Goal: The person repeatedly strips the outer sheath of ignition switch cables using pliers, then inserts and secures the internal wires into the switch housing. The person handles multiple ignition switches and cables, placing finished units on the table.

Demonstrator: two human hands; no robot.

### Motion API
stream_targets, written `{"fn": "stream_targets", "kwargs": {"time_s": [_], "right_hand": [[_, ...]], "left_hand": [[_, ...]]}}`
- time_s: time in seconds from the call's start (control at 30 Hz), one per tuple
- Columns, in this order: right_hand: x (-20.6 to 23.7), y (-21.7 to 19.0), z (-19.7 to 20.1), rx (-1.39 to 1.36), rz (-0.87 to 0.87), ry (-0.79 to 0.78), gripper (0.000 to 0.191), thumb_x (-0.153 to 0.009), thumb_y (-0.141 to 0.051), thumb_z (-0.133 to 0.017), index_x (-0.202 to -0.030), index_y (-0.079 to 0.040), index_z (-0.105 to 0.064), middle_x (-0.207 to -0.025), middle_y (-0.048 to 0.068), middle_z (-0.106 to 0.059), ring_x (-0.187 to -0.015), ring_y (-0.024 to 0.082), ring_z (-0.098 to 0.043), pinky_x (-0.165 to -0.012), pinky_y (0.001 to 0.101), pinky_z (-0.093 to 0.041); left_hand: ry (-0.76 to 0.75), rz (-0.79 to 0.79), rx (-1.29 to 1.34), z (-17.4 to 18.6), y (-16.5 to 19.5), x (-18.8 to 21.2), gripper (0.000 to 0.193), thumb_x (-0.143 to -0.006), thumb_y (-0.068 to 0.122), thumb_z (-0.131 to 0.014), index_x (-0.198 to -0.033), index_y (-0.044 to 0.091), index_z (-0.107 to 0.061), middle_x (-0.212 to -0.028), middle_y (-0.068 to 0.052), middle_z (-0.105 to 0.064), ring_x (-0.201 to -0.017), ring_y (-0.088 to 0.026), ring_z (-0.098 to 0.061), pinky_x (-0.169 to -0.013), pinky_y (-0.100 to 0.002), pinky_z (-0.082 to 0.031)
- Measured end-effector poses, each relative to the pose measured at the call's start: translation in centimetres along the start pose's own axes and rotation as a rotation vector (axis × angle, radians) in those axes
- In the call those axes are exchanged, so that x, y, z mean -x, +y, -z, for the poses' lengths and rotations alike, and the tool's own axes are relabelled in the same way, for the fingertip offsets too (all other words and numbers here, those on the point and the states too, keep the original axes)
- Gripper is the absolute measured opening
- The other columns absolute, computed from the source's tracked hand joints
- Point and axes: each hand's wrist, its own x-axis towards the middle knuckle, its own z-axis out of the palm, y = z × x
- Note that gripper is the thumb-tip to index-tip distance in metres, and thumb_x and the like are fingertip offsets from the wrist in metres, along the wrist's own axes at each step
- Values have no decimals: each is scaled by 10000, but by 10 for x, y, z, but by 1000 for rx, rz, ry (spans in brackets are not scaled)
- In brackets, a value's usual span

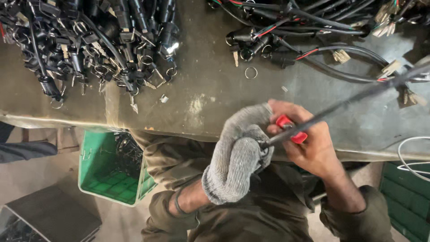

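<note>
My left hand (239,154), in a grey knit glove, is closed around the end of a black cable assembly (340,105) at the table's near edge. My right hand (309,143), bare, grips a red-handled tool (291,130) pressed against that same cable end, right beside the gloved fist. The cable runs up and to the right across the table toward its white connectors (414,98). The part inside the glove is hidden.
A heap of black switch-and-key assemblies (98,40) covers the table's far left. More wired cables (304,31) lie at the far right. A loose key ring (251,72) sits mid-table. A green crate (96,166) stands on the floor at left, another green crate (405,197) at right.
</note>
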Motion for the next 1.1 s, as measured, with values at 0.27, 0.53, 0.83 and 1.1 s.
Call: {"fn": "stream_targets", "kwargs": {"time_s": [0.27, 0.53, 0.83, 1.1], "right_hand": [[-22, -19, 6, 478, 102, -117, 383, -548, -154, -835, -826, -94, -578, -787, 59, -627, -766, 303, -660, -601, 441, -490], [-22, -11, 4, 294, 157, -72, 369, -639, -134, -810, -940, -95, -600, -955, 59, -664, -877, 293, -664, -702, 407, -536], [-13, -19, -7, 384, 79, -26, 348, -637, -85, -771, -939, -61, -598, -899, 88, -657, -827, 315, -670, -639, 422, -509], [-2, -24, -4, 514, -6, 11, 309, -671, -131, -793, -891, -54, -591, -814, 95, -641, -730, 314, -658, -579, 425, -485]], "left_hand": [[68, -76, -300, 4, 3, 6, 392, -1077, 90, -489, -1450, -8, -417, -1019, -60, -630, -829, -96, -559, -754, -243, -486], [-105, -205, -529, 23, 8, 7, 723, -1002, 75, -740, -1595, 7, -332, -1168, -107, -654, -988, -189, -670, -935, -287, -554], [139, -358, -836, 14, -23, 7, 771, -941, 81, -818, -1585, 47, -395, -1189, -123, -680, -1048, -309, -670, -939, -366, -551], [74, -378, -930, 16, -26, 9, 779, -914, 12, -715, -1602, 27, -351, -1267, -133, -654, -1065, -337, -633, -1011, -439, -520]]}}
